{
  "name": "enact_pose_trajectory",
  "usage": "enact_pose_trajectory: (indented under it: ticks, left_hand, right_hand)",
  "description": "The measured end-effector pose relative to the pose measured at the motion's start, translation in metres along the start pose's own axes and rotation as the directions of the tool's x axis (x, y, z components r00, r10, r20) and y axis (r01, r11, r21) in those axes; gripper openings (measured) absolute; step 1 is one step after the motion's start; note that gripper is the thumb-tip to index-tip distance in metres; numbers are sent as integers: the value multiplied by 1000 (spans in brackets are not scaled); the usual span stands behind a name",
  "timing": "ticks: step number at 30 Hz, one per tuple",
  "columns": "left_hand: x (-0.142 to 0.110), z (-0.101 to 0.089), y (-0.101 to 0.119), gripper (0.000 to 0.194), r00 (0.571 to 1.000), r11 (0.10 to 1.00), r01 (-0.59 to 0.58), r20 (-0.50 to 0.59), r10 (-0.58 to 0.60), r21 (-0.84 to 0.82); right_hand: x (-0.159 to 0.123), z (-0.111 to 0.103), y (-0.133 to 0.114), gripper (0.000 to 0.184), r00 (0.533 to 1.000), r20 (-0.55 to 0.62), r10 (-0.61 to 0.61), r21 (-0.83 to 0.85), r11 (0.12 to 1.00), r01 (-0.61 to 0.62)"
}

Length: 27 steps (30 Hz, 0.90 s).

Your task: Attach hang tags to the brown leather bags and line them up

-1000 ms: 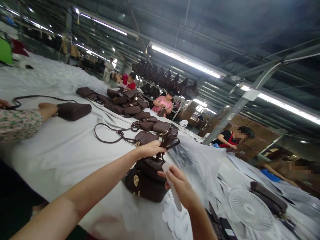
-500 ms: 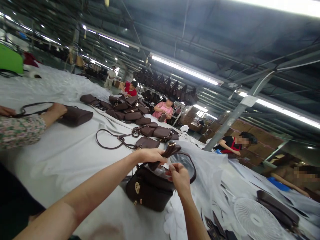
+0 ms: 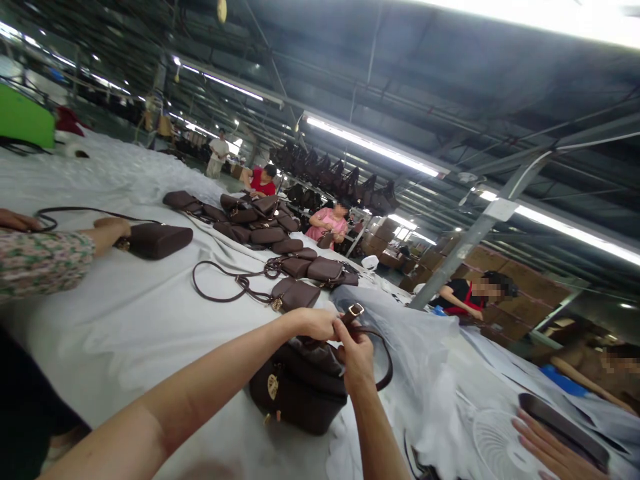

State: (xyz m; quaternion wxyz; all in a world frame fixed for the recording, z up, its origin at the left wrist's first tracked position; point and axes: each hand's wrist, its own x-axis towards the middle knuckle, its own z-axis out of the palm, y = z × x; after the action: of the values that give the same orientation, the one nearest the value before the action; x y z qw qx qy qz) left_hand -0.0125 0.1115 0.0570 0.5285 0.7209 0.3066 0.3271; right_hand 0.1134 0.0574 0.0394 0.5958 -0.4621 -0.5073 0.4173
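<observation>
A dark brown handbag (image 3: 300, 397) with a gold charm (image 3: 273, 387) on its front stands on the white covered table before me. Over its top, my left hand (image 3: 320, 325) and my right hand (image 3: 356, 350) meet, both closed on a brown strap (image 3: 350, 317). A gold rectangular buckle (image 3: 356, 309) tops the strap's upper end. The bag's loop handle (image 3: 387, 357) arches out to the right of my right hand. My left fingertips are partly hidden behind my right hand.
Beyond lies a pile of brown bags (image 3: 265, 235). At left, a co-worker's hand (image 3: 114, 230) touches another bag (image 3: 157, 240). A white fan (image 3: 495, 437) stands lower right, with another person's hand (image 3: 555, 447) in front. Several people work farther back.
My right hand has moved up onto the strap, beside my left hand. The buckle end now points up. Another person's hand has appeared by the fan at the lower right.
</observation>
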Motion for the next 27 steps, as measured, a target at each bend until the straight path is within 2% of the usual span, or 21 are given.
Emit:
enact_pose_trajectory:
  ticks: [3, 6, 11, 13, 15, 18, 20, 22, 24, 27]
  left_hand:
    - [-1, 4, 1, 20, 998, 995, 42, 41, -46, 96]
    - [-10, 6, 3, 12, 999, 996, 32, 16, -33, 89]
    - [-25, 13, -3, 16, 978, 961, -155, -171, 117, -229]
    - [-24, 18, -8, 14, 964, 949, -186, -236, 125, -255]
    - [-20, 22, -13, 21, 938, 961, -185, -328, 110, -205]
    - [-12, 22, -20, 25, 896, 989, -132, -434, 90, -67]
    - [-7, 19, -23, 25, 886, 995, -104, -456, 87, -11]
    - [-4, 15, -26, 25, 884, 995, -96, -459, 87, 5]
    - [-2, 12, -27, 23, 887, 996, -90, -455, 85, 10]
    - [0, 13, -26, 22, 900, 996, -82, -430, 65, -20]
  right_hand:
    - [6, 6, 6, 53, 988, -140, -65, 35, 997, 70]
    - [11, 8, 10, 48, 975, -222, -18, 139, 989, 50]
    - [16, 14, 13, 47, 963, -225, 150, 316, 946, -73]
    - [17, 18, 12, 48, 959, -210, 190, 349, 931, -108]
    - [17, 19, 10, 49, 961, -165, 222, 332, 930, -158]
    - [12, 13, 6, 51, 966, -59, 252, 221, 947, -233]
    - [4, 0, 2, 53, 968, 31, 248, 26, 968, -249]
    - [-6, -15, -2, 52, 975, 78, 209, -239, 953, -185]
    - [-15, -28, -8, 48, 989, 87, 117, -434, 898, -68]
    - [-22, -37, -17, 38, 989, 145, -17, -488, 868, 87]
